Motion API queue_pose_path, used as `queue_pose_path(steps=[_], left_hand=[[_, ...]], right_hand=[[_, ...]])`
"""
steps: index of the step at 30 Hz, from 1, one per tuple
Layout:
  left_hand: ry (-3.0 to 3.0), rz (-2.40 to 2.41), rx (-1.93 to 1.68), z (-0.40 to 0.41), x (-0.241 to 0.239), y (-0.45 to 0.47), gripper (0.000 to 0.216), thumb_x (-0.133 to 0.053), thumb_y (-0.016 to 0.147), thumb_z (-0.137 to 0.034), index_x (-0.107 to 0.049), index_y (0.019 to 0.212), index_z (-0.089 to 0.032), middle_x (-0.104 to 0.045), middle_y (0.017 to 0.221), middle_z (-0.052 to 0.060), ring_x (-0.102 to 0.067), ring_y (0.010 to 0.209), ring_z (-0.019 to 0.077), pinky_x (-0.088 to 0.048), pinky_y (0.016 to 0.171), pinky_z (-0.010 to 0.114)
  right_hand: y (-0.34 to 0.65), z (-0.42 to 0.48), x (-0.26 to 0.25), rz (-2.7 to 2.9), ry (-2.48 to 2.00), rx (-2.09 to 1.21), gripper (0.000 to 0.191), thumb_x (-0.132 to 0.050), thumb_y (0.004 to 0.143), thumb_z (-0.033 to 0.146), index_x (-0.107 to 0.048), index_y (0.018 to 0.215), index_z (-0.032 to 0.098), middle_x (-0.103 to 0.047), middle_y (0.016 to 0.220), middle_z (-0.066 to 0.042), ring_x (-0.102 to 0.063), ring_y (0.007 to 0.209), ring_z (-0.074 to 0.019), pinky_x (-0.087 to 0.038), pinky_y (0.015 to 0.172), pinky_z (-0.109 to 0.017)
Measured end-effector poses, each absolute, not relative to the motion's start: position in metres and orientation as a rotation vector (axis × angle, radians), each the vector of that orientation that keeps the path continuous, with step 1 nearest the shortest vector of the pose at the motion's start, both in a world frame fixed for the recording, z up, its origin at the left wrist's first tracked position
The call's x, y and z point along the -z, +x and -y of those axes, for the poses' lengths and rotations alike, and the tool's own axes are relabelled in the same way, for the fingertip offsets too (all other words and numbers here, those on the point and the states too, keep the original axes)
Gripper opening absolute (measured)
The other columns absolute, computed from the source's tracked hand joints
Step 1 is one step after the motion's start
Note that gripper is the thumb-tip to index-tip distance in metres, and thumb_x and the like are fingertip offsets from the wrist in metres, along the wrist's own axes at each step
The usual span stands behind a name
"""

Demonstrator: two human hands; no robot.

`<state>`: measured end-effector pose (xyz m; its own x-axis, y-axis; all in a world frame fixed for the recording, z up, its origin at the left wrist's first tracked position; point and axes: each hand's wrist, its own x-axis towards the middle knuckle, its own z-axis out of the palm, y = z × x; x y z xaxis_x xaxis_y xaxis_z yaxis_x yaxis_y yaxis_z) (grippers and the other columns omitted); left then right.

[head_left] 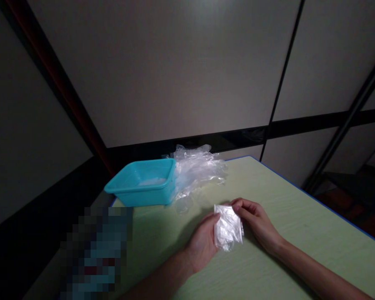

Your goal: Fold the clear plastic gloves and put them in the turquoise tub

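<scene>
Both of my hands hold a folded clear plastic glove, pressed into a small, shiny, crinkled square above the table. My left hand grips its left side, thumb on the front face and fingers behind. At the upper right corner, my right hand pinches the plastic between thumb and fingertips. Just beyond lies a loose pile of clear disposable plastic gloves, spread and overlapping. A turquoise plastic basket stands left of the pile, touching it, with some whitish, see-through material inside.
The pale green table has a blue edge and narrows towards a far corner. Behind it rise light cabinet panels with a dark band. A pixelated area hides whatever is at the lower left. Something dark stands beyond the table at right.
</scene>
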<state>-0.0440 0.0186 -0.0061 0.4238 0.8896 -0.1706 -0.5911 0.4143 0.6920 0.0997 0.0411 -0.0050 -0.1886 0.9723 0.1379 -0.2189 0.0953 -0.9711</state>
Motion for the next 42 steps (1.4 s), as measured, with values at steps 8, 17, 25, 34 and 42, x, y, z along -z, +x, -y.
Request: queue_pose_path(steps=[8,17,25,34,42], left_hand=[[0.594,-0.582,-0.944,-0.017,0.016,-0.045,0.018,-0.060,0.069,-0.009,-0.061,0.087,-0.007,-0.063,0.088,0.013,-0.059,0.083,0.0228,-0.043,0.077,0.037],[0.540,-0.592,-0.943,-0.018,0.016,-0.045,0.014,-0.057,0.073,-0.007,-0.060,0.087,-0.008,-0.062,0.092,0.013,-0.060,0.084,0.0235,-0.043,0.080,0.041],[0.428,-0.609,-0.987,-0.023,0.016,-0.049,0.011,-0.054,0.074,-0.004,-0.060,0.082,-0.010,-0.064,0.088,0.010,-0.062,0.080,0.0218,-0.044,0.080,0.041],[0.323,-0.582,-0.970,-0.021,0.017,-0.049,0.010,-0.057,0.072,-0.004,-0.057,0.077,-0.012,-0.068,0.082,0.009,-0.064,0.077,0.0209,-0.045,0.078,0.040],[0.479,-0.510,-0.791,-0.015,0.025,-0.050,0.026,-0.072,0.065,-0.026,-0.054,0.082,-0.018,-0.066,0.097,0.012,-0.059,0.097,0.0283,-0.040,0.086,0.043]], right_hand=[[0.104,-0.046,0.015,1.162,-0.918,-1.367,0.024,-0.063,0.070,0.036,-0.052,0.064,0.016,-0.047,0.059,0.002,-0.040,0.052,-0.0088,-0.030,0.048,-0.022],[0.103,-0.042,0.015,1.106,-0.868,-1.447,0.020,-0.060,0.074,0.037,-0.052,0.079,0.019,-0.050,0.057,0.004,-0.043,0.048,-0.0091,-0.032,0.045,-0.021],[0.106,-0.040,0.008,1.300,-0.818,-1.389,0.040,-0.065,0.071,0.036,-0.059,0.110,0.026,-0.065,0.090,-0.004,-0.057,0.075,-0.0161,-0.043,0.065,-0.028],[0.106,-0.045,0.013,1.310,-0.977,-1.339,0.026,-0.066,0.068,0.040,-0.070,0.088,0.024,-0.067,0.075,-0.004,-0.056,0.063,-0.0165,-0.044,0.057,-0.028],[0.118,-0.054,0.020,1.116,-1.017,-1.419,0.027,-0.068,0.068,0.036,-0.069,0.092,0.025,-0.068,0.073,-0.003,-0.053,0.055,-0.0126,-0.040,0.050,-0.023]])
